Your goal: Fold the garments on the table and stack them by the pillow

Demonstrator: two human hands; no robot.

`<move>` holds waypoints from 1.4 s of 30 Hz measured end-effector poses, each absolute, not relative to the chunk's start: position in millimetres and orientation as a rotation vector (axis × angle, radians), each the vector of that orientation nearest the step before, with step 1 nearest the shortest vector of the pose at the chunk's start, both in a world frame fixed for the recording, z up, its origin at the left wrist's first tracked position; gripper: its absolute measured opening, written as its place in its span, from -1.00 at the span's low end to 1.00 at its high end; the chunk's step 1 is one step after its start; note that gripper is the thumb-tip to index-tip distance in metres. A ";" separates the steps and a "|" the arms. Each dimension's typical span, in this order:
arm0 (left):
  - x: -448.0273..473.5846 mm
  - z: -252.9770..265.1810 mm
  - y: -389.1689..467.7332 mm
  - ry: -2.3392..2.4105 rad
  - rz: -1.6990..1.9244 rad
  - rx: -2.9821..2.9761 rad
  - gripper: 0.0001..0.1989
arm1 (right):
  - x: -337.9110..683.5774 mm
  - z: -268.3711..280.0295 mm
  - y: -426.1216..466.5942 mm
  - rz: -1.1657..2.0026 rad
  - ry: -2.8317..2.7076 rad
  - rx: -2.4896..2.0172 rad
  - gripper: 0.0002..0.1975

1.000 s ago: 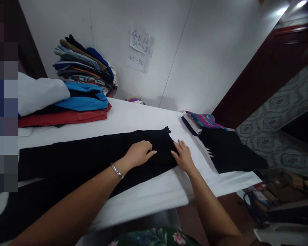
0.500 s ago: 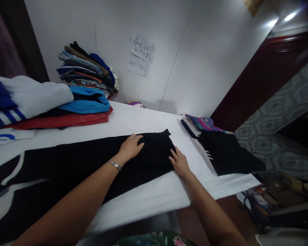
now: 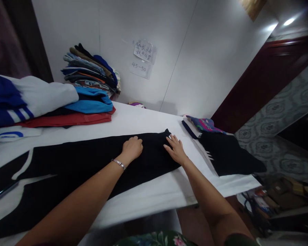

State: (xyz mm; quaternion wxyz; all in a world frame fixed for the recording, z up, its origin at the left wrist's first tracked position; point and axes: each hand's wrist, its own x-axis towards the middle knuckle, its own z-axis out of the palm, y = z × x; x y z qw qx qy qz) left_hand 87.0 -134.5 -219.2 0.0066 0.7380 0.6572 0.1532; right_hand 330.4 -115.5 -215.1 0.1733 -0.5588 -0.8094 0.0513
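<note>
A pair of black trousers (image 3: pixel 87 160) lies spread over the white-covered table, legs split toward the left and the upper end to the right. My left hand (image 3: pixel 132 147) rests on the middle of the cloth, fingers curled down and closed onto the fabric; a silver bracelet circles that wrist. At the right end of the trousers my right hand (image 3: pixel 176 150) lies with fingers spread, touching the black fabric by its far corner. A small dark tuft of cloth sticks up at that corner.
Right of the trousers lies a stack of folded clothes topped by a black garment (image 3: pixel 228 153). Blue, white and red clothes (image 3: pixel 69 119) are heaped at the left. A tall folded pile (image 3: pixel 92 71) stands against the wall. A dark phone-like object (image 3: pixel 2 193) lies at the left edge.
My right hand has slid up along the trousers' right end toward the far corner. My left hand's fingers have curled in from a more spread position. The camera view has shifted slightly.
</note>
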 end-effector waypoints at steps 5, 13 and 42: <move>85.5 -219.5 -134.4 2.074 0.487 2.352 -0.66 | 290.3 -228.7 -93.8 0.258 -2.539 -1.555 -0.36; 98.1 -216.5 -141.3 1.916 0.757 2.561 -0.66 | 284.4 -256.0 -89.5 0.312 -2.617 -1.614 -0.34; 107.0 -238.4 -138.4 1.778 0.296 2.384 -0.38 | 391.7 -241.9 -40.5 1.212 -1.572 -1.713 -0.68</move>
